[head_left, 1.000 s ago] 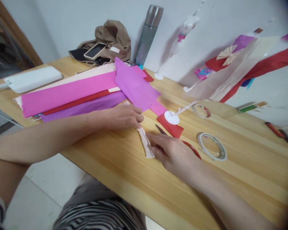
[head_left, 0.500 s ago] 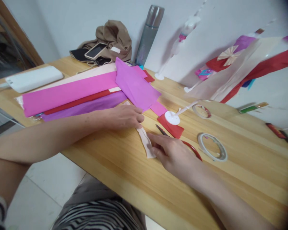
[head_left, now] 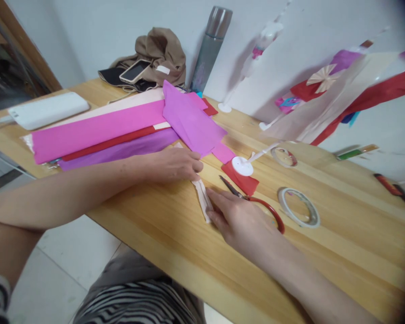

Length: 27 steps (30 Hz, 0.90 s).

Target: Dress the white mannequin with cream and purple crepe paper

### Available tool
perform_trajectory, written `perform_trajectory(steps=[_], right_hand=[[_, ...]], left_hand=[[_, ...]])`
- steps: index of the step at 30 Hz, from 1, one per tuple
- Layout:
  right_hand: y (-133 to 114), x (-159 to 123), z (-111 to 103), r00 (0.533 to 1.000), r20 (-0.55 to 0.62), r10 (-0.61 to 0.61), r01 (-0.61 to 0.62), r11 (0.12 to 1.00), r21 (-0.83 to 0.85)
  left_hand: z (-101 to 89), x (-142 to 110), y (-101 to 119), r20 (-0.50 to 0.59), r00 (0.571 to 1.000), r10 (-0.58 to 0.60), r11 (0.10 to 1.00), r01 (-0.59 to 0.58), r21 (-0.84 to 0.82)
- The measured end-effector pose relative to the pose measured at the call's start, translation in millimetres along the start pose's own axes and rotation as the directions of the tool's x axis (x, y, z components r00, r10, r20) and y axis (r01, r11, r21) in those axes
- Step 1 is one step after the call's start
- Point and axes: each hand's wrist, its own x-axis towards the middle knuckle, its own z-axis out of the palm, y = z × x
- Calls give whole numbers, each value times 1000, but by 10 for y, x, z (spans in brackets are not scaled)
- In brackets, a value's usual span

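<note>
Wooden table (head_left: 175,243) with pale grain runs across the frame. The thing being worked, a narrow strip of pale pink paper (head_left: 201,198), lies on it at centre, slanting down to the right, a lengthwise crease showing.

Left hand (head_left: 175,164), centre of frame: fingers curled over the strip's upper end; from where I stand I can't tell whether they pinch it or press it down. Right hand (head_left: 239,220), just right and below: fingers bent, index and thumb touching the strip's right edge near its lower end; pinch or press, can't tell either.

Beside the right hand, red-handled scissors (head_left: 245,197), partly behind it, point toward upper left. Just above them, a red paper piece (head_left: 248,183) sits partly under a round white base (head_left: 242,166). Roll of white tape (head_left: 313,219) lies flat, right of centre.

Upper centre: a creased purple sheet (head_left: 194,121) overlaps a long magenta paper band (head_left: 97,130) stretching left. Grey metal flask (head_left: 207,56) stands behind, next to bundled brown cloth (head_left: 167,49).
</note>
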Motion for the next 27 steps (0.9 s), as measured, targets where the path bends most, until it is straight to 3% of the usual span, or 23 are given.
perform_trajectory(steps=[2, 8, 13, 16, 21, 25, 27], right_hand=[[-23, -7, 8, 1000, -5, -1, 1, 999, -48], [-75, -11, 4, 1000, 31, 5, -2, 993, -117], [-92, -14, 10, 999, 37, -9, 16, 986, -168], [-106, -21, 17, 999, 37, -21, 28, 977, -211], [-116, -38, 45, 995, 0, -100, 94, 935, -341], [-93, -52, 101, 981, -59, -184, 139, 882, -450], [-73, -55, 138, 972, -65, -225, 165, 854, -493]], left_hand=[[-13, 9, 6, 40, 999, -3, 1000, 2, 25], [6, -6, -8, -50, 999, 18, 1000, -19, -15], [-26, 1, 12, 39, 999, -28, 1000, 28, -10], [-38, 1, 20, 37, 999, -37, 999, 38, -27], [-50, -22, 19, 40, 998, -48, 998, 49, -38], [-78, -39, 15, 90, 992, -89, 982, 102, -159], [-75, -42, -2, 61, 988, -141, 967, 151, -205]])
